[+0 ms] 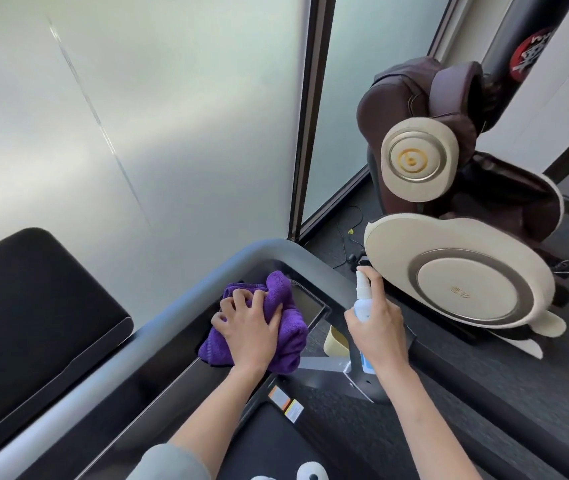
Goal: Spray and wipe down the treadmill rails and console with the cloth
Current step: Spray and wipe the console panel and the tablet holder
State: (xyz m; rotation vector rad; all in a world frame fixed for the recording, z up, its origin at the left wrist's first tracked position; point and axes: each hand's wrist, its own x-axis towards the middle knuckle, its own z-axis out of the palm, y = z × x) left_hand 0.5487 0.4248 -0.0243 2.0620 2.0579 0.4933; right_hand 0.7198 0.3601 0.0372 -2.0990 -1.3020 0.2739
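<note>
Head view, looking down over both forearms.

Left hand [246, 329] is lying on top of the purple cloth [284, 336], fingers curled into the bunched fabric and gripping it, pressing it down onto the dark console [310, 303] of the treadmill. Cloth is spreading out from under the palm on all sides, most of it showing to the right of and beyond the knuckles; one fold is standing up past the fingertips. The console's screen edge is showing just beside the cloth on the right.

Right hand [378, 332] is wrapping around the spray bottle [362, 292], fingers closed round its body. The bottle is standing roughly upright, its white nozzle end sticking out above the hand and its lower end showing below the wrist. It is sitting over the right side of the console frame, apart from the cloth.

The grey rail [172, 327] is curving round the far edge of the console, passing beyond the cloth and running down to the lower left.

Beyond, on the right, a brown and cream massage chair [449, 188] is sitting on dark floor. Frosted glass wall [137, 116] is filling the upper left. A black padded surface [26, 306] is lying at left.
</note>
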